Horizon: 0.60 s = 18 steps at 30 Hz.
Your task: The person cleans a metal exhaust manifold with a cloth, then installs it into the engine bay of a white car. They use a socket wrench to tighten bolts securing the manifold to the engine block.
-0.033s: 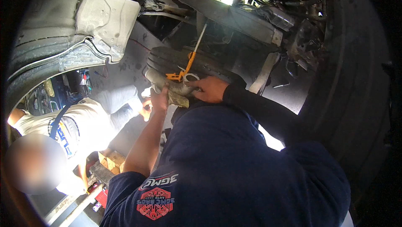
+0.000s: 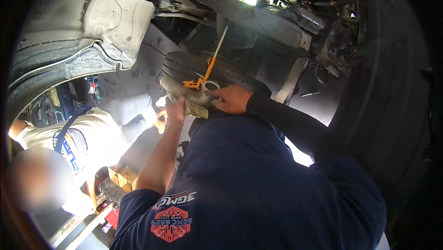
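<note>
A grey curved metal pipe [image 2: 187, 94] is held in front of my body, its round open end facing up on the right. My left hand [image 2: 176, 110] is closed around the pipe's left part, thumb on top. At the other end, my right hand [image 2: 234, 99] grips the rim with thumb and fingers. Below the pipe hangs a crumpled pale cloth [image 2: 197, 110], beside my left hand; which hand has it I cannot tell. Just beyond the pipe stands an orange tool [image 2: 207, 72] with a thin metal rod, leaning over a black tire [image 2: 177, 63].
Overhead at the far side is a car's engine bay with a metal crossmember [image 2: 249, 17]. A grey fender liner [image 2: 108, 24] arches at the upper left. A co-worker in a pale shirt [image 2: 99, 132] crouches at the left, near a cardboard box [image 2: 124, 177]. A dark body panel [image 2: 387, 88] is at the right.
</note>
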Available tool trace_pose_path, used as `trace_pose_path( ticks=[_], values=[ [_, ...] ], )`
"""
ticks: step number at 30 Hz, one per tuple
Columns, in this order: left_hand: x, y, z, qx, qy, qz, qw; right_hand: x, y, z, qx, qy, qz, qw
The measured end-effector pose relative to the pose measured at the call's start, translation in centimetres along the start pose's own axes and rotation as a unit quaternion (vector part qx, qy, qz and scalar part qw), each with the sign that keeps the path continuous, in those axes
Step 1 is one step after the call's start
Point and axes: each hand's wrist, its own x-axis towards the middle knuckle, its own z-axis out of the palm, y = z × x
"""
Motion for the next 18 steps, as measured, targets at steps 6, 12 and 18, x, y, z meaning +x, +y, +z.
trace_pose_path(
  ticks=[6, 12, 18],
  values=[
    [-0.1, 1.3, 0.1, -0.012, 0.001, -0.003, 1.0, -0.8, 0.6, -0.5, 0.005, -0.005, 0.008, 1.0],
    [0.7, 0.4, 0.2, -0.015, 0.01, 0.006, 1.0, 0.1, 3.5, -0.1, -0.001, 0.028, 0.028, 0.999],
    [1.4, -0.5, 0.1, -0.021, -0.003, -0.004, 1.0, 2.1, 4.7, -0.6, 0.03, 0.012, 0.092, 0.995]
  ],
)
